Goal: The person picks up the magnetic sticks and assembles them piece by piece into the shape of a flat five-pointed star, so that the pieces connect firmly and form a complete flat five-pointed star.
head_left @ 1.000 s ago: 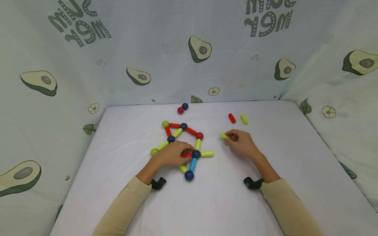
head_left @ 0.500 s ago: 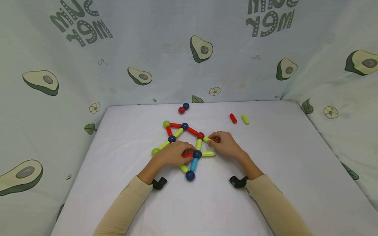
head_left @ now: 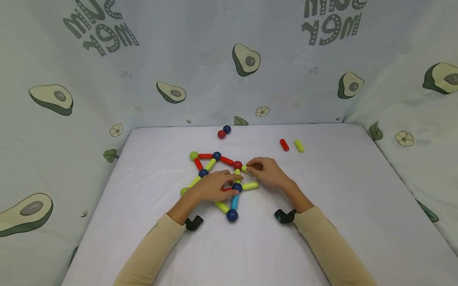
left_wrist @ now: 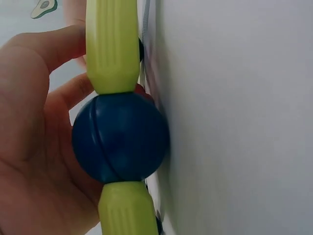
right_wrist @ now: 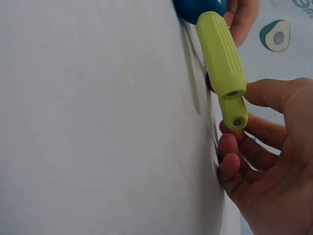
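Note:
A flat frame of magnetic rods and balls lies on the table. My left hand (head_left: pixel 214 186) reaches over it, thumb and forefinger around a blue ball (head_left: pixel 237 187) at its right side. A yellow-green rod (head_left: pixel 250 185) sticks out rightward from that ball. My right hand (head_left: pixel 266 171) pinches another yellow-green rod (head_left: pixel 245 169) whose far end meets the red ball (head_left: pixel 237 165). In the right wrist view, the end of this held rod (right_wrist: pixel 236 121) shows below the nearer rod (right_wrist: pixel 220 56). The palm hides part of the frame's left side.
A loose red rod (head_left: pixel 284 144) and yellow-green rod (head_left: pixel 299 145) lie at the back right. A red ball (head_left: pixel 222 134) and blue ball (head_left: pixel 227 129) touch near the table's back edge. The frame's nearest corner is a blue ball (head_left: pixel 232 215).
My right hand has brought the yellow-green rod leftward to the red ball. The frame's far left part has shifted left and nearer. My left fingers have moved onto the blue ball.

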`<state>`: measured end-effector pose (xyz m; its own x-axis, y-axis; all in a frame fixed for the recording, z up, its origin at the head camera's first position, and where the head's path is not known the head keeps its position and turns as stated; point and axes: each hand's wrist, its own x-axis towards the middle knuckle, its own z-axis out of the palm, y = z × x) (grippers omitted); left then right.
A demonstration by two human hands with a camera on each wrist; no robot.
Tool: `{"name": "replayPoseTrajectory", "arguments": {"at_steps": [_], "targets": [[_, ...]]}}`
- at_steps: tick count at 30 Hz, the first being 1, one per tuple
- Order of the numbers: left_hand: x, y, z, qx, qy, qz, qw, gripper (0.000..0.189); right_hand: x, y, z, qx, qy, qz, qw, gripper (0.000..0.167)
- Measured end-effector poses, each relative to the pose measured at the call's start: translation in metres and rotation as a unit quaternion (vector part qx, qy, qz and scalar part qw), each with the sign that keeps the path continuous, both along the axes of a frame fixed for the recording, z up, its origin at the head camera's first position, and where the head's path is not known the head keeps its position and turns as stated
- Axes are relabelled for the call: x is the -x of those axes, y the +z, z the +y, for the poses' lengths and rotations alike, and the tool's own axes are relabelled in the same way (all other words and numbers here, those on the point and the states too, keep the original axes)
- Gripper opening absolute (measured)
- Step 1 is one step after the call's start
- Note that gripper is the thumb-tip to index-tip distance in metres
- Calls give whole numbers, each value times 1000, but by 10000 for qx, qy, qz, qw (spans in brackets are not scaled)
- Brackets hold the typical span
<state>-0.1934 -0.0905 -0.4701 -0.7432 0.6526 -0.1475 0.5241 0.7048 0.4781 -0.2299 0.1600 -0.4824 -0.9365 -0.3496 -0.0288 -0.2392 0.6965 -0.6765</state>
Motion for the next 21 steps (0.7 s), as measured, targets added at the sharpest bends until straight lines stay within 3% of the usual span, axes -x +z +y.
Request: {"name": "replayPoseTrajectory", "arguments": {"at_steps": [6, 12, 16, 21], "targets": [[2, -2, -2, 84, 14, -2, 10000, 51, 22, 8, -10, 96, -146, 85, 9998, 27], [4, -4, -4, 5, -69, 8, 10000, 44, 62, 19, -30, 178, -109, 248, 9995, 32], [6, -3, -5, -105, -176, -52, 9998, 41, 89, 26, -46, -22, 249, 295, 9993, 39], [8, -6, -6, -112, -211, -84, 9997, 40, 112, 33, -67, -663, 899, 400, 9929, 47]]}}
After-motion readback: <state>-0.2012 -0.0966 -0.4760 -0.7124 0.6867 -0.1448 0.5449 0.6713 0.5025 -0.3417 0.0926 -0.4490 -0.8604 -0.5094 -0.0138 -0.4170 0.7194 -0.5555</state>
